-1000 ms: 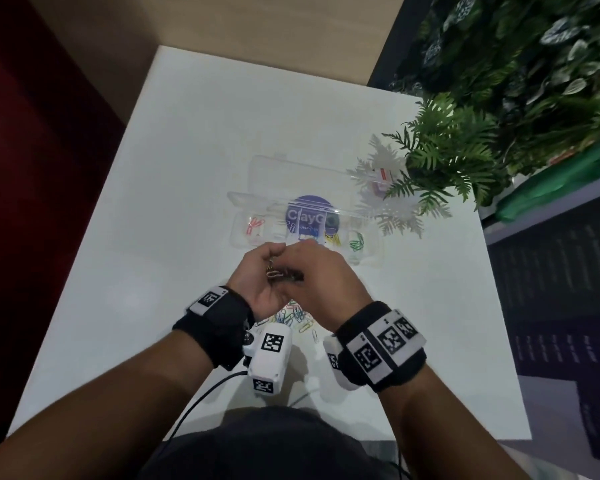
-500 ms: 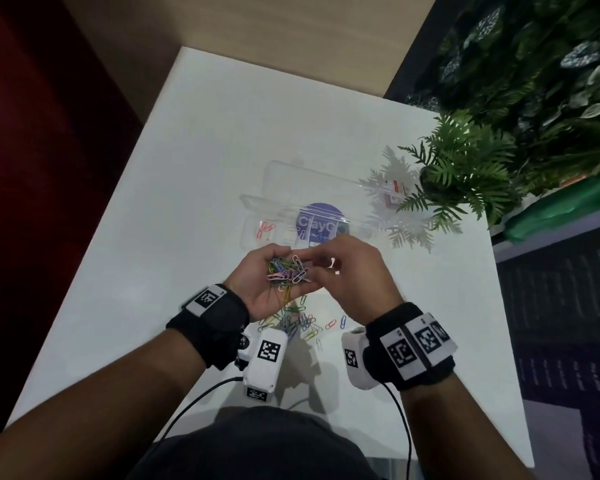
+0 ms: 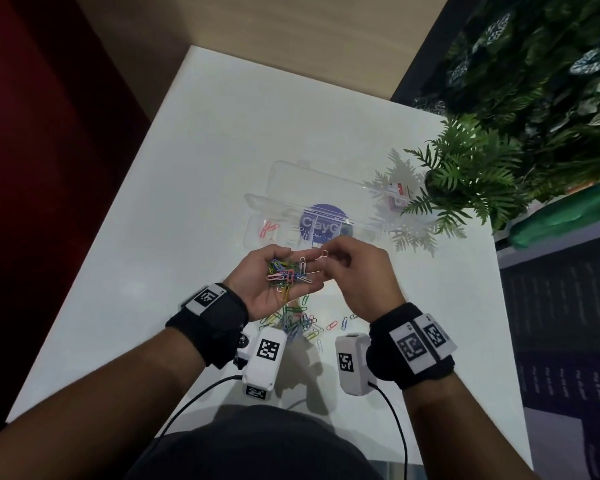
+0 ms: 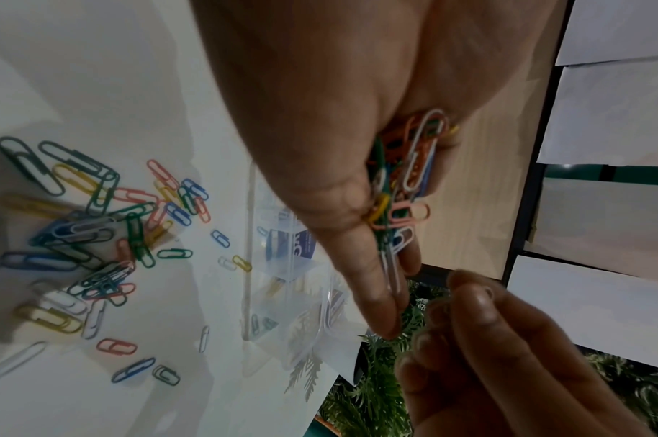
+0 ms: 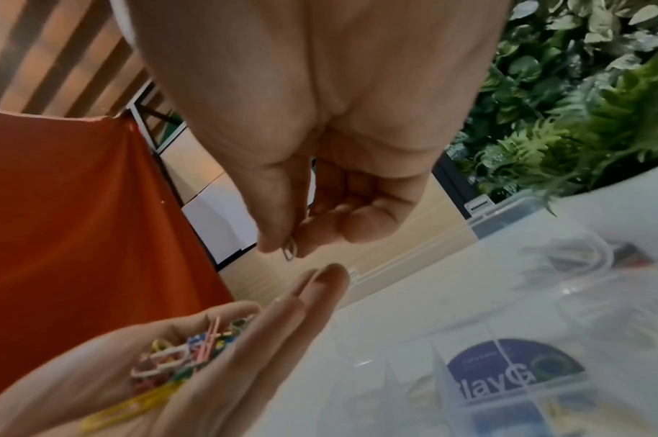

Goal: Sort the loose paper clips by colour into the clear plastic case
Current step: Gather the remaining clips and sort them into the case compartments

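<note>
Nearest the person, a scatter of loose paper clips (image 3: 300, 322) in blue, green, yellow, pink and white lies on the white table (image 3: 194, 161), between the two wrists. Just above that scatter the left hand (image 3: 271, 284) is cupped palm-up, fingers loosely curved round a mixed handful of clips (image 3: 288, 271) resting in the palm. Beside it the right hand (image 3: 361, 275) has thumb and forefinger pinched together on a single clip (image 5: 290, 253), the other fingers curled in; its colour is hard to tell, pale pink from above. The two hands sit close, fingertips nearly meeting. Beyond them the clear plastic case (image 3: 257, 216) lies open on the table, lid folded back, with a round purple label (image 3: 321, 220) showing through it and a few pink clips (image 3: 267, 228) in the left-end compartment. To the right of the case a fern-like green plant (image 3: 471, 174) overhangs the table's corner. Past the far edge runs a pale wooden floor (image 3: 257, 29), with a deep red panel (image 3: 32, 133) on the left and a wall of foliage (image 3: 551, 57) on the right.
</note>
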{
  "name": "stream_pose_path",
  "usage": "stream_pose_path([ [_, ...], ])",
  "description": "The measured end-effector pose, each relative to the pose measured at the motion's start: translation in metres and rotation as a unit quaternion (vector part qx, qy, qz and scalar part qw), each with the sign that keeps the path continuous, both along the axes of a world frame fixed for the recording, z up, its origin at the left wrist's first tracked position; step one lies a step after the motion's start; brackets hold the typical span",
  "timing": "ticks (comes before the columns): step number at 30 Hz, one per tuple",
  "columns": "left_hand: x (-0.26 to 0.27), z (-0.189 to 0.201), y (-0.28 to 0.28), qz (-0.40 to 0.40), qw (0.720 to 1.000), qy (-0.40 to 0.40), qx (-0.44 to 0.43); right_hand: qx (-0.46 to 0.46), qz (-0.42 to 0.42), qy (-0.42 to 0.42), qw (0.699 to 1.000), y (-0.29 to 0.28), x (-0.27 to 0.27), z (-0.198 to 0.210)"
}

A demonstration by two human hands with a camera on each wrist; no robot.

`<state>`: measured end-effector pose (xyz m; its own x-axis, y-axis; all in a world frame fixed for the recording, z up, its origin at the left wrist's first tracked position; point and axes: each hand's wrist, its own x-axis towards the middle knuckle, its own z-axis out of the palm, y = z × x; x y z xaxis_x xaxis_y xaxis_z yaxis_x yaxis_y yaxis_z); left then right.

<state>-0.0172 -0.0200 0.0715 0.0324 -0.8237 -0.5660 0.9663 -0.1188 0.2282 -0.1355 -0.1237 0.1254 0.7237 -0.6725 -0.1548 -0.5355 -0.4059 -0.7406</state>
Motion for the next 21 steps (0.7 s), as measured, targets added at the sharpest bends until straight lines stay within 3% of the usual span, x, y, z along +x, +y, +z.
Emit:
stream_pose_path([
  [3,-0.001,0.000,-0.001,0.001,1.000,0.008,-0.007,-0.044,0.076,0.053,0.995,0.004,0.003,0.000],
  [6,-0.004,0.004,-0.001,-0.004,1.000,-0.022,0.007,-0.133,0.166,0.135,0.968,0.009,0.010,-0.003],
  [13,-0.003,0.001,0.000,0.005,0.999,-0.034,0.038,-0.165,0.143,0.171,0.961,0.017,0.013,-0.003],
  [21,-0.003,-0.003,0.003,-0.003,0.998,-0.037,0.052,-0.101,0.114,0.180,0.972,0.021,0.020,-0.007],
])
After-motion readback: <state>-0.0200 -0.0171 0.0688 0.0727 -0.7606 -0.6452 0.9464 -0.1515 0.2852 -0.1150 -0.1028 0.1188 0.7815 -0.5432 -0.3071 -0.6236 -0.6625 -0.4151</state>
